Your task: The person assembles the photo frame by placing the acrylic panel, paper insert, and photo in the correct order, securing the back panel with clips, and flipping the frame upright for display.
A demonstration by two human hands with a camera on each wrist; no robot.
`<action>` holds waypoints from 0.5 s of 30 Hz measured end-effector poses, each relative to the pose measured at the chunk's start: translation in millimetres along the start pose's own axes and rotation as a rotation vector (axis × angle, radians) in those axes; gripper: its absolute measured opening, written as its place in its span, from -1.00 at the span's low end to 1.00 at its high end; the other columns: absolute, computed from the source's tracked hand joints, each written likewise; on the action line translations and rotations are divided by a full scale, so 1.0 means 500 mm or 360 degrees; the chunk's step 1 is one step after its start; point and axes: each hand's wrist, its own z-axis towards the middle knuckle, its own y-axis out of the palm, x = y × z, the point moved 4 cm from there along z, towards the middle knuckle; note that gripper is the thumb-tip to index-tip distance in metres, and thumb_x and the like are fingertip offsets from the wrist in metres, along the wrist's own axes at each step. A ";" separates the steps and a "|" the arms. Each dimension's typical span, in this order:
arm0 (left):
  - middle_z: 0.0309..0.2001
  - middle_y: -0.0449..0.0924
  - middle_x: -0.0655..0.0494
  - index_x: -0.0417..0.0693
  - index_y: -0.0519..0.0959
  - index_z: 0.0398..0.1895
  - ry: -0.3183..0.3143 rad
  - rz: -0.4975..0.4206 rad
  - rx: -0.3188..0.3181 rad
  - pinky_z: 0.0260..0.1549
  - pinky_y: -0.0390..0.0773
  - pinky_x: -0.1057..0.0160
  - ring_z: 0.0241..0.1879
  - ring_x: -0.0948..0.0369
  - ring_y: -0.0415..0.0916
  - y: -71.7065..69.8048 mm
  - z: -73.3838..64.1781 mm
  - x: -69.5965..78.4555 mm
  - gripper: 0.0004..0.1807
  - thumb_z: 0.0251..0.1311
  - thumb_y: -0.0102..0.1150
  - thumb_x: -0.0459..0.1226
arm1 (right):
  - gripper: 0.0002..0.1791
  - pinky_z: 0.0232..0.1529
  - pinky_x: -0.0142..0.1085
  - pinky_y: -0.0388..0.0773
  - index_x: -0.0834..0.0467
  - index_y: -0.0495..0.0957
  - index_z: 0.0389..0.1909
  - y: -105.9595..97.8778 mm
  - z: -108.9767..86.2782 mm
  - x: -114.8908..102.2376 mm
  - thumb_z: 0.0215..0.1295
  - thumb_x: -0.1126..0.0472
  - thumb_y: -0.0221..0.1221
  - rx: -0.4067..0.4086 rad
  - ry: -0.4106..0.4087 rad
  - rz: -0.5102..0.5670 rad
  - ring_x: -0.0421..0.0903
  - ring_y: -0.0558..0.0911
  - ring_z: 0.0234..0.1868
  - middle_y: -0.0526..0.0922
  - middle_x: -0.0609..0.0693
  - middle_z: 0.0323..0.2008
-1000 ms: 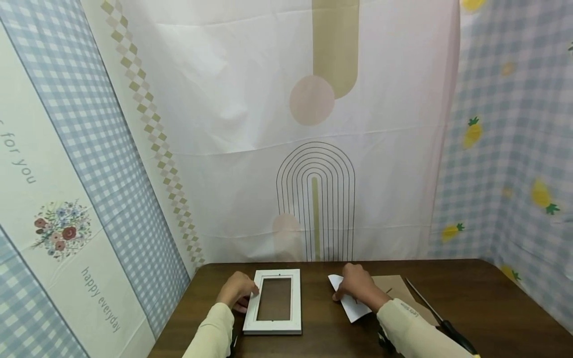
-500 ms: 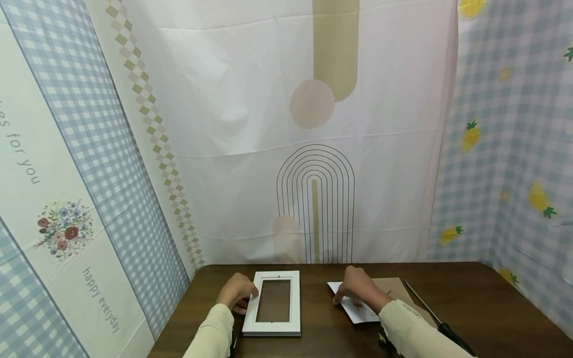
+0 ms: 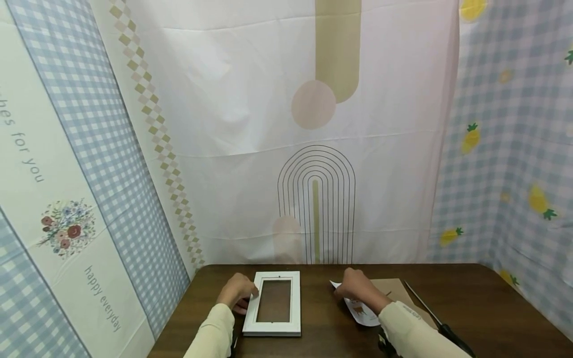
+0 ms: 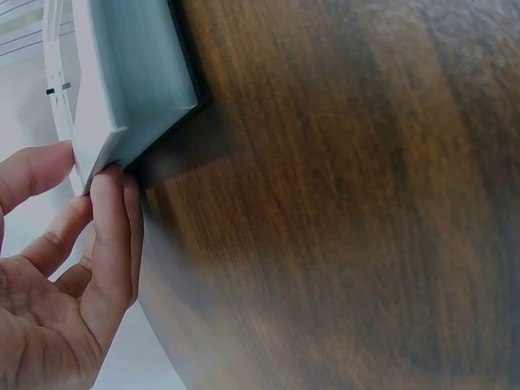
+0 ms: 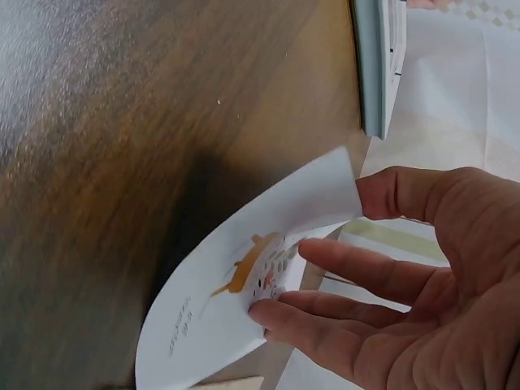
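A white picture frame lies on the brown wooden table, its middle opening showing dark. My left hand pinches its left edge, thumb on the upper face and fingertips against the side, as the left wrist view shows. To the right, my right hand holds a white paper print. The print curves between thumb and fingers in the right wrist view; an orange animal-like drawing and small lettering show on it. Part of the paper is hidden behind the hand in the head view.
A brown backing board lies beyond the right forearm, partly covered by it. Beside it rests a screwdriver with a black handle. Patterned cloth hangs behind the table's far edge and along both sides.
The paper print has tilted in my right hand, so its drawing now shows, and it bows more. My left hand and the frame stay put.
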 end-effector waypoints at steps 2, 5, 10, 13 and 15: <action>-0.19 0.63 -0.18 -0.29 0.69 -0.11 -0.0006 0.0000 0.0007 -0.40 0.91 -0.02 -0.27 -0.14 0.74 0.000 0.000 0.000 -0.81 0.27 0.41 -0.39 | -0.65 -0.58 -0.33 0.27 0.05 0.37 -0.62 -0.001 0.002 0.001 0.16 0.33 0.35 -0.0012 -0.0021 -0.0021 -0.16 0.31 -0.63 0.32 -0.10 -0.67; -0.21 0.64 -0.19 -0.29 0.69 -0.14 -0.0015 -0.0011 0.0013 -0.40 0.92 -0.02 -0.28 -0.15 0.75 0.001 -0.001 0.000 -0.83 0.25 0.41 -0.40 | -0.65 -0.56 -0.32 0.23 0.03 0.32 -0.62 -0.003 0.002 0.001 0.16 0.35 0.28 -0.0020 -0.0061 -0.0044 -0.16 0.26 -0.62 0.26 -0.11 -0.67; -0.22 0.66 -0.22 -0.27 0.68 -0.19 -0.0015 -0.0029 0.0019 -0.41 0.92 -0.02 -0.29 -0.15 0.76 0.002 0.001 -0.001 -0.86 0.23 0.41 -0.40 | -0.81 -0.50 -0.26 0.26 0.13 0.38 -0.48 -0.002 -0.002 0.000 0.12 0.39 0.22 0.0033 -0.0110 -0.0069 -0.07 0.29 -0.52 0.38 0.04 -0.48; -0.23 0.66 -0.21 -0.24 0.67 -0.24 -0.0010 -0.0034 0.0028 -0.43 0.91 -0.01 -0.31 -0.14 0.75 0.001 0.002 -0.003 -0.89 0.23 0.42 -0.40 | -0.86 -0.49 -0.21 0.34 0.17 0.43 -0.45 0.002 -0.006 -0.004 0.09 0.40 0.21 0.0121 -0.0153 -0.0115 -0.02 0.37 -0.47 0.48 0.11 -0.42; -0.24 0.66 -0.20 -0.23 0.67 -0.26 -0.0004 -0.0038 0.0031 -0.44 0.91 0.00 -0.32 -0.13 0.75 0.000 0.003 -0.004 -0.90 0.21 0.42 -0.41 | -0.85 -0.50 -0.18 0.38 0.16 0.45 -0.48 0.005 -0.009 -0.008 0.08 0.41 0.23 0.0169 -0.0180 -0.0156 -0.01 0.41 -0.47 0.53 0.10 -0.44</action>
